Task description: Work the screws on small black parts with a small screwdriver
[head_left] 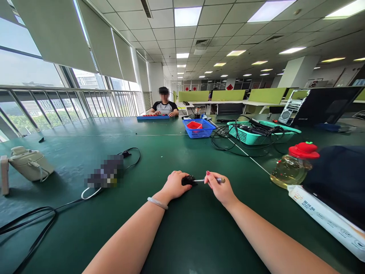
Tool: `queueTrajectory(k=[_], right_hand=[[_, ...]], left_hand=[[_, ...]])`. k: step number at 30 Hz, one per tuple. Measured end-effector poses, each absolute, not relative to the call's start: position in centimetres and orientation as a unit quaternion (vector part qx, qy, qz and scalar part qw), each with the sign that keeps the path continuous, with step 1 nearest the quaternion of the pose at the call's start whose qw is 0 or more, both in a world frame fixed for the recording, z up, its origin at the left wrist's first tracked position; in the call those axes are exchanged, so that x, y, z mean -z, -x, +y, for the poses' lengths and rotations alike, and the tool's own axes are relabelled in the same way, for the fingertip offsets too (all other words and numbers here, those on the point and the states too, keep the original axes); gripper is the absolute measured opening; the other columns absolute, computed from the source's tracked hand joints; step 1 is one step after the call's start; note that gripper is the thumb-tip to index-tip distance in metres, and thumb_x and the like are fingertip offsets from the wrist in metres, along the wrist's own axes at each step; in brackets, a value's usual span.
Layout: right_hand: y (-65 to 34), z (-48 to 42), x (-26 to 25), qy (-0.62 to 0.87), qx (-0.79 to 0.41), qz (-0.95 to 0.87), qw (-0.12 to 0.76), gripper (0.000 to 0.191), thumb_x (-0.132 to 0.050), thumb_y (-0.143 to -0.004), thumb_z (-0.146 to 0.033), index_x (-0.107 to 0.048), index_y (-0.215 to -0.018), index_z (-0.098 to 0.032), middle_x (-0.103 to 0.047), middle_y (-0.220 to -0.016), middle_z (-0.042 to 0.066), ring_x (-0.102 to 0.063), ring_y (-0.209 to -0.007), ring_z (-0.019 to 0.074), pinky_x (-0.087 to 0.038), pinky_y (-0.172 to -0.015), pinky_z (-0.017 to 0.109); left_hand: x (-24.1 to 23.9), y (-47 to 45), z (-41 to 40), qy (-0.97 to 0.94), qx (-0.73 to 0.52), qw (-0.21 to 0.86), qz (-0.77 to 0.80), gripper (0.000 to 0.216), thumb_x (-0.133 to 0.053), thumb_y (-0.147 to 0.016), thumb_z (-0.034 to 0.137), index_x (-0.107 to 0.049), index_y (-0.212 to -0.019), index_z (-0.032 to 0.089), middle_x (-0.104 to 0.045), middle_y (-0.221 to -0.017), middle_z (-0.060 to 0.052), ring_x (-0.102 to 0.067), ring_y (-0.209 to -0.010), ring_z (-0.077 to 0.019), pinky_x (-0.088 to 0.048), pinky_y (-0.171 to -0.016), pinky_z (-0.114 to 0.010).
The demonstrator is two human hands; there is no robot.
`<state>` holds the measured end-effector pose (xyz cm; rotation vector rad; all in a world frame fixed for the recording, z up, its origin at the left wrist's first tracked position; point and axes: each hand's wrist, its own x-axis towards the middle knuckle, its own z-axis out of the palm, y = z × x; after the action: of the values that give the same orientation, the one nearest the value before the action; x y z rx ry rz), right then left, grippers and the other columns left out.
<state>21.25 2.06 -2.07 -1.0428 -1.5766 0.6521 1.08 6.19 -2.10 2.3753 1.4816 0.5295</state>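
Observation:
On the green table in front of me, my left hand [176,185] is closed around a small black part [188,180] and keeps it against the tabletop. What kind of part it is I cannot make out, since my fingers cover much of it. My right hand [219,186] pinches a thin screwdriver [199,180] with a metal shaft, held nearly level. The shaft points left, and its tip meets the right side of the black part. A pale bracelet [157,203] circles my left wrist.
Left are a beige bottle [30,163], a blurred dark object [107,171] and cables [37,228]. Ahead stand a blue basket [199,132] and a green basket [248,137] of cables. Right are a red-lidded jar [293,169] and a white packet [325,217]. A person [164,106] sits opposite.

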Motion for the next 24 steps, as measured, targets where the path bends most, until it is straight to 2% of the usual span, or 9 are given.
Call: queueTrajectory(k=[2, 5, 9, 12, 15, 24], right_hand=[[-21.4, 2.4, 2.2, 0.443, -0.318, -0.634, 0.548, 0.058, -0.046, -0.090, -0.069, -0.057, -0.061, -0.021, -0.036, -0.046, -0.004, -0.036, -0.044, 0.0119, -0.028, -0.045, 0.027], [-21.5, 2.3, 2.1, 0.440, -0.324, -0.638, 0.543, 0.057, -0.047, -0.091, -0.067, -0.058, -0.061, -0.021, -0.037, -0.046, -0.004, -0.037, -0.044, 0.0121, -0.030, -0.045, 0.027], [-21.5, 1.6, 1.4, 0.422, -0.246, -0.705, 0.514, 0.044, -0.046, -0.096, -0.051, -0.061, -0.067, -0.021, -0.042, -0.050, -0.004, -0.040, -0.047, 0.0124, -0.034, -0.048, 0.026], [-21.3, 1.1, 1.0, 0.394, -0.187, -0.755, 0.490, 0.027, -0.049, -0.093, -0.038, -0.060, -0.075, -0.021, -0.051, -0.058, -0.002, -0.046, -0.052, 0.0126, -0.039, -0.053, 0.025], [-21.1, 1.0, 1.1, 0.389, -0.169, -0.764, 0.485, 0.017, -0.048, -0.090, -0.030, -0.057, -0.078, -0.022, -0.051, -0.059, -0.004, -0.046, -0.051, 0.0119, -0.039, -0.053, 0.024], [-21.5, 1.5, 1.2, 0.418, -0.205, -0.707, 0.532, 0.010, -0.054, -0.085, -0.032, -0.055, -0.084, -0.022, -0.045, -0.053, -0.007, -0.042, -0.047, 0.0107, -0.037, -0.050, 0.024]], left_hand=[[2.1, -1.1, 6.2, -0.825, -0.186, 0.146, 0.513, 0.041, -0.073, -0.078, 0.036, -0.070, -0.117, 0.024, -0.071, -0.112, -0.006, -0.059, -0.113, -0.0285, -0.045, -0.104, -0.042], [2.0, -1.1, 6.2, -0.825, -0.185, 0.146, 0.514, 0.041, -0.073, -0.078, 0.036, -0.071, -0.117, 0.023, -0.071, -0.112, -0.006, -0.059, -0.113, -0.0286, -0.046, -0.103, -0.042], [1.8, -1.1, 6.1, -0.826, -0.182, 0.144, 0.513, 0.040, -0.072, -0.079, 0.036, -0.071, -0.117, 0.025, -0.071, -0.110, -0.006, -0.059, -0.113, -0.0282, -0.046, -0.103, -0.041], [1.8, -1.1, 6.0, -0.828, -0.182, 0.139, 0.512, 0.038, -0.072, -0.079, 0.036, -0.072, -0.116, 0.026, -0.071, -0.110, -0.006, -0.059, -0.112, -0.0280, -0.046, -0.103, -0.041], [1.8, -1.1, 6.0, -0.826, -0.184, 0.138, 0.515, 0.039, -0.072, -0.079, 0.036, -0.072, -0.117, 0.026, -0.071, -0.110, -0.006, -0.059, -0.113, -0.0282, -0.047, -0.102, -0.041], [1.5, -1.2, 5.7, -0.823, -0.181, 0.142, 0.519, 0.039, -0.072, -0.080, 0.035, -0.071, -0.118, 0.025, -0.071, -0.109, -0.006, -0.059, -0.112, -0.0277, -0.047, -0.102, -0.041]])
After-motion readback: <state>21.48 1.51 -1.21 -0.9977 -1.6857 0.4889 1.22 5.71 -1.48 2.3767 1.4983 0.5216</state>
